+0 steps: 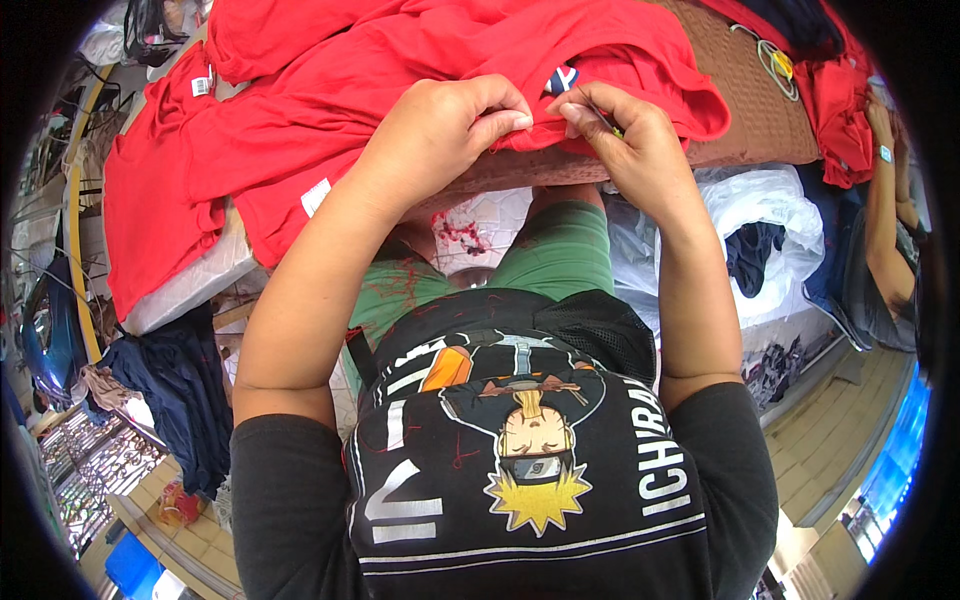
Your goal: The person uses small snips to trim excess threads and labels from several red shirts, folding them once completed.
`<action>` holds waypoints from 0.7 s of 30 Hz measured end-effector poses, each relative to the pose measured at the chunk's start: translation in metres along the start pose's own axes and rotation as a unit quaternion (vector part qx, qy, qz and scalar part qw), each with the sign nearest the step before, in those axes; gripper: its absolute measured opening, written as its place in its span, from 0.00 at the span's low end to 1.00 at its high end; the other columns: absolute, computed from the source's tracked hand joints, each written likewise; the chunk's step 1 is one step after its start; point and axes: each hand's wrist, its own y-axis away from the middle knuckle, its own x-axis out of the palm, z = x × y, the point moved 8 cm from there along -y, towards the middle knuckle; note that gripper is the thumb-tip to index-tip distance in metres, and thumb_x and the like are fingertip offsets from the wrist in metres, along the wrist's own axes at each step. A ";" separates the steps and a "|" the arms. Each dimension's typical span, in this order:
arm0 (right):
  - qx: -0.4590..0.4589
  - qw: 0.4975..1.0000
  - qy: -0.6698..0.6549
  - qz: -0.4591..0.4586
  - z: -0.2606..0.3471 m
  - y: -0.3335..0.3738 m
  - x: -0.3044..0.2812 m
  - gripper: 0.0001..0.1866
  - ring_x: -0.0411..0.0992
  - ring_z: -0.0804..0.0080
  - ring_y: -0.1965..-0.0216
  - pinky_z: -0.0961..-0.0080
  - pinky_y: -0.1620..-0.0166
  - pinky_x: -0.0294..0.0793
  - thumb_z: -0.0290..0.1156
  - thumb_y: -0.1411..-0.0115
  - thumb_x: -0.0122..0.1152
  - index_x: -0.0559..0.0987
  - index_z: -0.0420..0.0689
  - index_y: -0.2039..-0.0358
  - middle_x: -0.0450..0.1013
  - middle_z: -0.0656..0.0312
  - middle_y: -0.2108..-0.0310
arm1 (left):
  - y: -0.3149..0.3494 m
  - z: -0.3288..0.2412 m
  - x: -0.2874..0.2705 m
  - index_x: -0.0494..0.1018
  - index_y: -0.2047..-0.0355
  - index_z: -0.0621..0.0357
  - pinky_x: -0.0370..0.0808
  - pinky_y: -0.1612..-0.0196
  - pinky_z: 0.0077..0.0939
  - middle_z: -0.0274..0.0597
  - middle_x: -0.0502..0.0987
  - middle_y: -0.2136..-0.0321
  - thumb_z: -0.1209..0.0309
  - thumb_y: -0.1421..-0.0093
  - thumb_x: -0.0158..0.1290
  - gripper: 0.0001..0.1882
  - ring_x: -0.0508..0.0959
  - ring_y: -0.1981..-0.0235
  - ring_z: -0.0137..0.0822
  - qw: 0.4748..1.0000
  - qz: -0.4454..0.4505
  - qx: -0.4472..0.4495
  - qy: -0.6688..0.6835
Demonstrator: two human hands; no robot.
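A red garment [330, 120] lies bunched over the table in front of me, with a dark blue and white patch [562, 79] showing near its edge. My left hand [452, 122] is closed, thumb and forefinger pinching at the near edge of the red cloth. Close to its right, my right hand [632, 130] is closed too, its thumb and forefinger pressed together by the same edge. A small dark and yellow-green bit shows under the right fingers; most of it is hidden, so I cannot tell what it is.
The table's brown padded cover [760, 125] shows at right, with a pale cord [775, 65] on it. Below right stands a white plastic bag [790, 200] with dark cloth inside. Another person's arm [885, 220] reaches toward red cloth. Dark clothing [180, 380] hangs at left. Red thread scraps lie below.
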 end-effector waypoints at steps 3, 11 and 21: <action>0.003 0.999 -0.015 0.032 0.003 0.002 0.005 0.10 0.78 0.64 0.67 0.70 0.62 0.75 0.30 0.42 0.61 0.79 0.36 0.64 0.78 0.50 0.70 | 0.001 0.001 -0.002 0.76 0.66 0.63 0.74 0.66 0.22 0.38 0.80 0.74 0.71 0.38 0.54 0.07 0.77 0.73 0.25 0.999 -0.011 0.002 0.044; 0.013 0.999 -0.001 0.034 0.008 0.002 0.007 0.11 0.76 0.71 0.71 0.74 0.64 0.73 0.31 0.45 0.65 0.80 0.37 0.65 0.78 0.54 0.73 | 0.005 -0.007 -0.010 0.76 0.62 0.61 0.74 0.60 0.22 0.40 0.80 0.66 0.72 0.40 0.56 0.07 0.78 0.67 0.28 0.998 -0.037 0.051 0.031; -0.003 0.997 0.055 0.057 0.009 0.020 0.026 0.14 0.76 0.61 0.70 0.70 0.65 0.74 0.33 0.49 0.69 0.80 0.38 0.65 0.77 0.52 0.70 | 0.024 -0.009 -0.001 0.75 0.51 0.54 0.73 0.52 0.28 0.40 0.71 0.52 0.75 0.50 0.63 0.23 0.74 0.54 0.37 0.992 -0.033 0.109 -0.048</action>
